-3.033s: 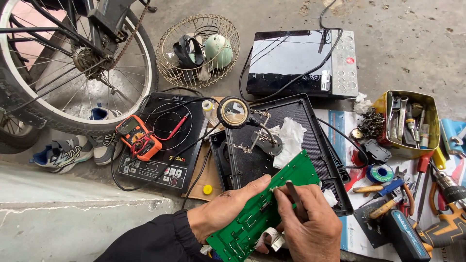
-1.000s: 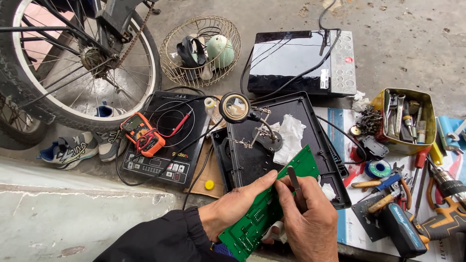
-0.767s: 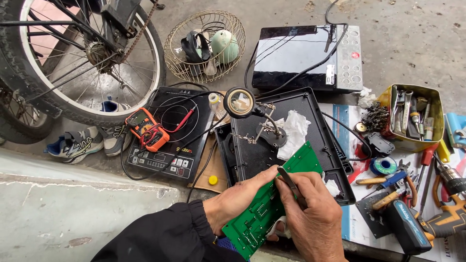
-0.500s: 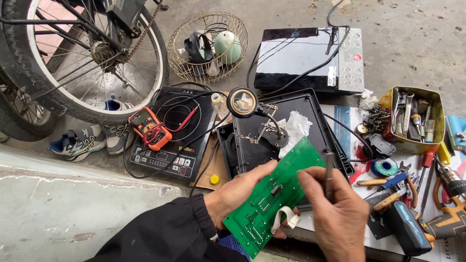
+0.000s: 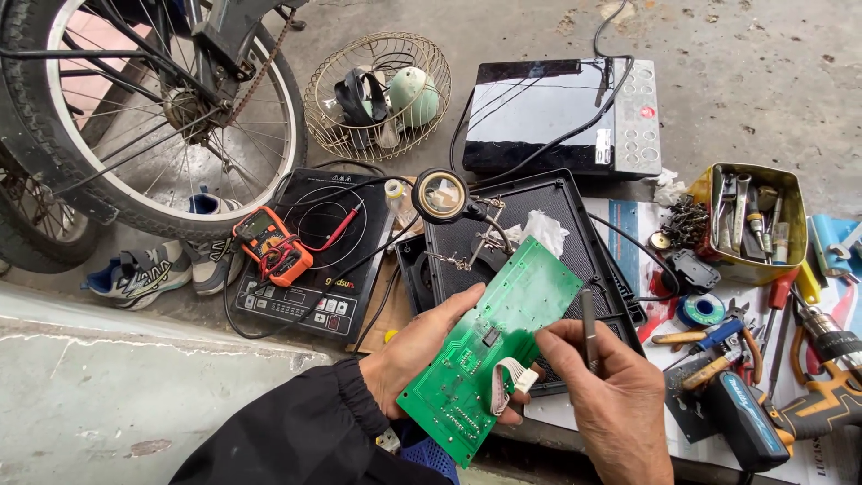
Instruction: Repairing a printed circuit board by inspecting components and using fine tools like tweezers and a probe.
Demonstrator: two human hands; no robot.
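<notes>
My left hand [image 5: 422,352] grips a long green circuit board [image 5: 489,350] from underneath, thumb along its left edge. A white ribbon cable with a small connector [image 5: 509,383] hangs from the board's lower half. My right hand [image 5: 615,404] is just right of the board and pinches a thin grey metal tool [image 5: 589,317] that points upward, its tip clear of the board. Behind the board lies an open black cooker housing [image 5: 539,247] with a helping-hand magnifier [image 5: 442,195] standing on its left edge.
An orange multimeter [image 5: 272,245] rests on a black induction cooker [image 5: 314,260] at left. Another cooker [image 5: 561,117] and a wire fan guard [image 5: 377,94] lie further back. A yellow tin of tools [image 5: 750,224], solder reel [image 5: 700,311], pliers and a drill [image 5: 822,377] crowd the right. A bicycle wheel [image 5: 135,117] stands far left.
My right hand has lifted the tool off the board and drawn it away to the right, tip now pointing up. The left hand has tilted the board's face more into view.
</notes>
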